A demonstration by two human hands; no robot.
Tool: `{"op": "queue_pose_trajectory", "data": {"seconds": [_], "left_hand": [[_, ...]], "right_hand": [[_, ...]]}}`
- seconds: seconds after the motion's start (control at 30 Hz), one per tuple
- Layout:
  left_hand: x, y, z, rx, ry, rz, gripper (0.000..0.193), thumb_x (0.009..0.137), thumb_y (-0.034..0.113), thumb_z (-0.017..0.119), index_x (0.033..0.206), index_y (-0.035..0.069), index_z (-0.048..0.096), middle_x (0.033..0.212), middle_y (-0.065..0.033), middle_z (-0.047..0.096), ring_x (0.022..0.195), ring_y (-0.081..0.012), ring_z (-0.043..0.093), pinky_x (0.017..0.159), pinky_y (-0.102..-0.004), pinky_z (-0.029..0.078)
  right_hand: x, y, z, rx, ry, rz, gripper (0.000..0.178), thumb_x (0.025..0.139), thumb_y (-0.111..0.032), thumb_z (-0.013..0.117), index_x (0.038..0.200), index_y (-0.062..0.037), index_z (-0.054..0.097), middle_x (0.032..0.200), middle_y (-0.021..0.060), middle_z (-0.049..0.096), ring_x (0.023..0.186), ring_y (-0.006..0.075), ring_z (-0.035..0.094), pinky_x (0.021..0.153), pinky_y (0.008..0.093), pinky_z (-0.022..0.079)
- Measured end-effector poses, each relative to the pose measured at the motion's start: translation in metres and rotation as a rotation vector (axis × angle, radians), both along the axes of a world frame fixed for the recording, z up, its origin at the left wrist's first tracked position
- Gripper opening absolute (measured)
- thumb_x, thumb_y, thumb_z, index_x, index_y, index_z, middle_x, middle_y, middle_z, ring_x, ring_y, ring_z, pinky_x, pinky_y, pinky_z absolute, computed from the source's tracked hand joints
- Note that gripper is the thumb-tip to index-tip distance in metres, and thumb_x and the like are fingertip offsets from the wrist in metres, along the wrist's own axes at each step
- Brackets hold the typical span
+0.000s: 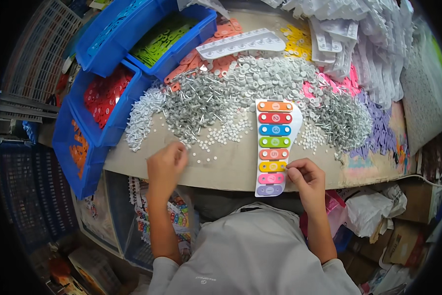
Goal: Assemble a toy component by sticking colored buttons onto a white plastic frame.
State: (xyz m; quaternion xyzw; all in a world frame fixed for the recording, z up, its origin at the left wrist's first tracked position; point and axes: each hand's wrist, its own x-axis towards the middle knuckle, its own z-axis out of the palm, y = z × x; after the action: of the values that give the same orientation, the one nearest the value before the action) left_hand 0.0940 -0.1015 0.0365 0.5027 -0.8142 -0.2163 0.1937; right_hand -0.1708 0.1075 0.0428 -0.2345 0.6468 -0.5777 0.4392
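Observation:
A toy xylophone (297, 123) with a white base lies upright in front of me, its near end at the table's edge. Bars in several colours cross it; the orange bar (275, 106) at the far end and several below it carry white caps at both ends. My right hand (307, 179) pinches at the right end of the yellow bar (271, 166); whatever is between the fingertips is too small to name. Over the table's left front, my left hand (168, 164) has its fingers curled together beside loose white caps (226, 132). Its fingertips' contents are hidden.
Piles of metal pins (194, 101) and white washers (270, 76) spread behind the xylophone. Blue bins (140, 81) with coloured bars stand at the left. Another white base (243, 43) lies at the back; stacked white bases (373, 54) rise at the back right. Purple bars (378, 130) lie right.

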Motion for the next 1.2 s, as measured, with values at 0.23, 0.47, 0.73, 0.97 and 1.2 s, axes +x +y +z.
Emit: {"op": "queue_pose_trajectory", "data": {"seconds": [0.23, 0.47, 0.73, 0.97, 1.2], "left_hand": [[-0.011, 0.013, -0.005, -0.186, -0.069, -0.232, 0.010, 0.082, 0.004, 0.071, 0.093, 0.003, 0.069, 0.076, -0.0113, 0.065, 0.071, -0.0301, 0.065, 0.063, -0.0398, 0.049], [-0.018, 0.021, -0.014, -0.146, -0.087, -0.135, 0.011, 0.083, 0.003, 0.071, 0.094, 0.004, 0.067, 0.076, -0.0092, 0.065, 0.071, -0.0246, 0.066, 0.062, -0.0368, 0.050], [-0.070, 0.062, 0.001, 0.771, 0.818, -0.090, 0.010, 0.092, -0.001, 0.067, 0.100, -0.001, 0.061, 0.085, -0.0089, 0.072, 0.070, -0.0106, 0.067, 0.059, -0.0214, 0.051], [-0.092, 0.074, -0.010, 1.293, 0.843, -0.155, 0.011, 0.094, 0.003, 0.067, 0.102, -0.003, 0.064, 0.081, -0.0106, 0.071, 0.058, -0.0076, 0.061, 0.047, -0.0173, 0.043], [-0.100, 0.078, -0.015, 1.297, 0.891, -0.118, 0.010, 0.095, 0.006, 0.068, 0.099, -0.002, 0.064, 0.076, -0.0085, 0.070, 0.053, -0.0049, 0.055, 0.044, -0.0169, 0.038]], "right_hand": [[0.002, -0.006, -0.004, 0.043, 0.020, 0.005, 0.010, 0.095, -0.006, 0.067, 0.099, 0.0019, 0.063, 0.087, 0.0012, 0.066, 0.079, 0.0056, 0.058, 0.072, 0.0207, 0.046], [-0.013, -0.014, -0.004, 0.250, -0.073, 0.104, 0.022, 0.092, -0.012, 0.072, 0.098, -0.0033, 0.051, 0.066, -0.0002, 0.059, 0.048, 0.0042, 0.050, 0.042, 0.0197, 0.037], [-0.016, -0.017, -0.007, 0.211, -0.142, 0.156, 0.029, 0.094, -0.016, 0.071, 0.110, -0.0051, 0.049, 0.065, 0.0002, 0.059, 0.046, 0.0052, 0.052, 0.039, 0.0191, 0.035], [-0.017, -0.016, -0.006, 0.219, -0.154, 0.175, 0.031, 0.095, -0.018, 0.070, 0.114, -0.0052, 0.049, 0.067, 0.0003, 0.060, 0.047, 0.0050, 0.052, 0.040, 0.0185, 0.036], [-0.019, -0.015, -0.008, 0.211, -0.156, 0.187, 0.030, 0.096, -0.021, 0.070, 0.114, -0.0043, 0.052, 0.068, 0.0002, 0.061, 0.048, 0.0045, 0.053, 0.041, 0.0182, 0.037]]}}
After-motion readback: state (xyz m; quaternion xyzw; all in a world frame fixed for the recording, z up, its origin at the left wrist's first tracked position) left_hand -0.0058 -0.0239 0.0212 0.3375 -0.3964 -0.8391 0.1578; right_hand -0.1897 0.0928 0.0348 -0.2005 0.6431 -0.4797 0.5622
